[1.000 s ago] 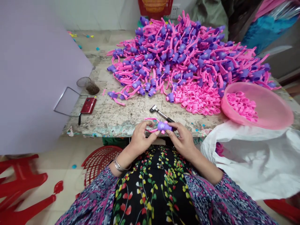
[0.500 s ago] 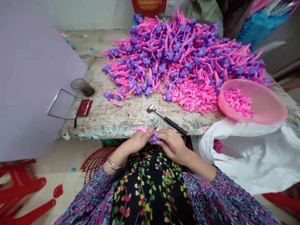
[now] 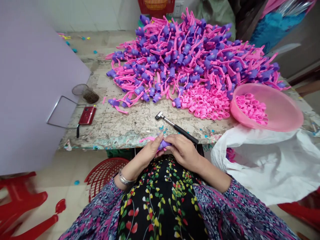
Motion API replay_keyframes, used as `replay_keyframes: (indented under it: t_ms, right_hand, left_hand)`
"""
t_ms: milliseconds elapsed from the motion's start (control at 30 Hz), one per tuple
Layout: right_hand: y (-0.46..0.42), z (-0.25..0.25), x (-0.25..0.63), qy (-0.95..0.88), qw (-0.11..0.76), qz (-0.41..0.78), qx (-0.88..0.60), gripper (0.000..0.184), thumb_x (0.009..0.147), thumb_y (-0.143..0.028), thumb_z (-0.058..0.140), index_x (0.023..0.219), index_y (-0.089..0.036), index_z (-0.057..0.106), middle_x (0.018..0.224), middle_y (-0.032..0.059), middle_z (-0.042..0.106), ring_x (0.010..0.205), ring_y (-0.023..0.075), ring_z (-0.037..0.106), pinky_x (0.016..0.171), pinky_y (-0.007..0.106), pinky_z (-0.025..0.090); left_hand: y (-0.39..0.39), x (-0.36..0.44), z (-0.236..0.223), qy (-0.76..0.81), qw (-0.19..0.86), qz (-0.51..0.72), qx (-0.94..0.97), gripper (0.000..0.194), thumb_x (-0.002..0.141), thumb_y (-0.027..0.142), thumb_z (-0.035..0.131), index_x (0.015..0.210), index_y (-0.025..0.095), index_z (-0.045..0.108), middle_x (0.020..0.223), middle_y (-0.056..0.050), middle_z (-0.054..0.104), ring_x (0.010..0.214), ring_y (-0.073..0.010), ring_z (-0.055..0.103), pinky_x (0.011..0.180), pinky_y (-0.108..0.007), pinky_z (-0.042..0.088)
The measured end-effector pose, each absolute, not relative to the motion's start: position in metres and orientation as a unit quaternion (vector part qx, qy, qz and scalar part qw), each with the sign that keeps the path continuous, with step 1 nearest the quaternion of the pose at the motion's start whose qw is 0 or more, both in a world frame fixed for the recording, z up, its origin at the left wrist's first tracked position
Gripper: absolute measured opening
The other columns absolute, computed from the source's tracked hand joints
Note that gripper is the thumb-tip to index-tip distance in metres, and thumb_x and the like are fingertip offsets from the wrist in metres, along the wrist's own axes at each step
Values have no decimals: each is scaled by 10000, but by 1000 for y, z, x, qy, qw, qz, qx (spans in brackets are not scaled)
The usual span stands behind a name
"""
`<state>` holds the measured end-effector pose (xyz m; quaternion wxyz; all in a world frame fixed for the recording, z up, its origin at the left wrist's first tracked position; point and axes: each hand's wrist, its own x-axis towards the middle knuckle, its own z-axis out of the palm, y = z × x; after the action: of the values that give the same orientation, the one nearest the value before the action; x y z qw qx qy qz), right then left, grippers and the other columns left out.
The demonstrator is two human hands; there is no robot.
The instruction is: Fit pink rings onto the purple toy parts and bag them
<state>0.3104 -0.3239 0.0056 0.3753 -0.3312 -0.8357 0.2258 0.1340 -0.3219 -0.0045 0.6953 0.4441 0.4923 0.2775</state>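
Note:
Close to my lap, at the table's front edge, both hands hold one purple plastic piece with a pink lever (image 3: 163, 144). My left hand (image 3: 148, 151) is closed around its left side, and the pink lever sticks out past the fingers. From the right, my right hand (image 3: 183, 150) pinches the purple body with its fingertips. Part of the piece is hidden by the fingers. Just beyond lies a hammer (image 3: 176, 127) with a black handle. Pink rings (image 3: 205, 103) lie heaped behind it, in front of a large pile of purple-and-pink pieces (image 3: 175, 60).
A pink bowl (image 3: 285, 113) with more rings stands at the right, above an open white sack (image 3: 272, 166). At the left are a red phone-like device (image 3: 87, 115), a tipped clear cup (image 3: 90, 95) and a pale panel (image 3: 37, 83). A red basket (image 3: 103, 175) sits below the table.
My left hand has turned slightly, its thumb now pointing more upward on the piece. The pink lever shows less than before. The view has shifted slightly.

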Motion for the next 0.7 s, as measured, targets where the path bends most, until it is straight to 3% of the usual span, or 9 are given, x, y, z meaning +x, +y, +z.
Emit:
replay_keyframes:
  t_ms: [100,200,333,433,700]
  right_hand:
    - [-322,3,313,-833,364,235,-345,342,980,-273,496,1320,-254,529,1158,101,695,1067,236,653,913,420,528]
    - [-311,-3,331,-806,363,245,-398,362,973,-324,509,1331,-277,535,1159,89,699,1023,238,660,881,419,527]
    - [-278,-27,383,-700,373,170,-585,272,946,-363,492,1079,-203,666,1019,117,712,950,265,644,856,435,497]
    - [-252,-47,420,-628,328,94,-699,293,875,-375,530,1023,-152,650,925,133,681,857,274,598,813,441,472]
    - [-228,-58,428,-653,212,6,-727,211,839,-315,558,967,-150,584,955,166,605,925,304,521,834,430,426]
  left_hand:
    - [-322,140,-6,498,724,300,370,639,842,771,384,578,192,435,442,58,321,402,-65,222,426,-234,147]
    - [-320,140,-7,485,728,334,351,642,856,764,363,628,182,507,431,66,294,389,-63,176,416,-241,100]
    - [-319,133,-8,460,732,361,349,718,881,761,287,755,144,631,419,73,265,385,-65,138,418,-252,73]
    - [-321,133,-10,453,747,350,338,753,874,774,275,803,129,656,409,77,257,378,-63,141,423,-254,76]
    - [-323,139,-11,448,760,342,325,765,851,794,311,818,121,673,427,71,284,387,-61,163,419,-247,78]
